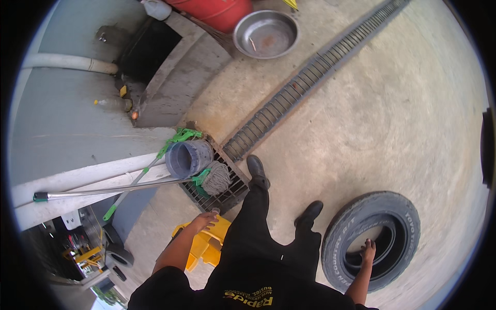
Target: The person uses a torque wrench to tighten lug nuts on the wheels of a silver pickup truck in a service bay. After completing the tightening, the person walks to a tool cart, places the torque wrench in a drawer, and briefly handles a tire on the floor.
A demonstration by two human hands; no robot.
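Note:
My left hand (205,222) hangs over a yellow plastic mop bucket (212,241), its fingers loosely stretched. A small clear object (216,211) shows at its fingertips; whether they touch it I cannot tell. My right hand (368,251) hangs in front of the hole of a black tire (341,248) lying on the floor, fingers loosely apart with nothing seen in them. Ahead of my left hand, a grey string mop (216,179) with a green clamp rests on a floor grate (235,192). Beside the mop head lies a tipped grey bucket (199,156).
A long drain channel (289,95) runs from the grate to the far right. Far ahead stand a metal basin (268,34) and a red drum (217,11). Left are a concrete sink (178,72), a green-handled pole (126,192) and a wall pipe (67,62).

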